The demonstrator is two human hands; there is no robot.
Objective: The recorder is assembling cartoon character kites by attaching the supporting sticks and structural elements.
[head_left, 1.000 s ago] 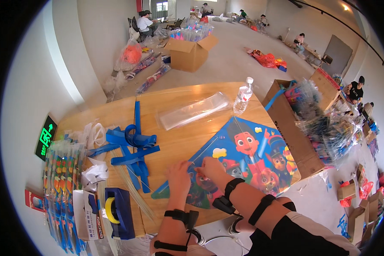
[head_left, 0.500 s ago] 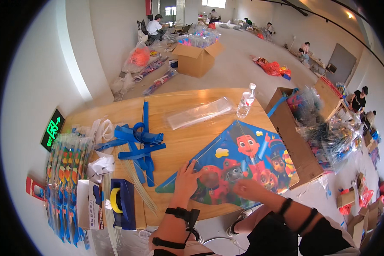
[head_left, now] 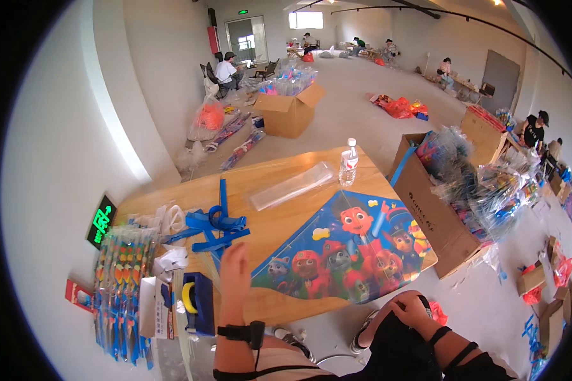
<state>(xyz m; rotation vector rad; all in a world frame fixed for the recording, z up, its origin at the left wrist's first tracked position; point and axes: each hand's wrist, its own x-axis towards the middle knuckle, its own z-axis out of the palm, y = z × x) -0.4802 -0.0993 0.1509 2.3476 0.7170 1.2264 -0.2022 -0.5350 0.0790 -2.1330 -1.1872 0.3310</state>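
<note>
A blue triangular kite sheet (head_left: pixel 327 254) printed with cartoon characters lies flat on the wooden table, its lower edge reaching over the front rim. My left hand (head_left: pixel 235 273) is raised just left of the sheet's pointed corner, close to the blue ribbon strips (head_left: pixel 219 222). Motion smears its fingers, so their grip is unclear. On my knee, just below the table's right front edge, my right hand (head_left: pixel 410 309) rests with its fingers laid loosely and nothing in it. Thin pale rods (head_left: pixel 187 317) lie partly behind my left arm.
A tape dispenser (head_left: pixel 199 305), white paper scraps (head_left: pixel 171 259) and bagged colourful goods (head_left: pixel 124 286) crowd the left side. Farther back are clear plastic sleeves (head_left: pixel 292 185) and a water bottle (head_left: pixel 348 164). An overfilled carton (head_left: pixel 435 216) stands at the right; people sit beyond.
Both hands have come off the kite sheet. My left hand moved left toward the blue strips, while my right hand dropped to my knee. The view has shifted.
</note>
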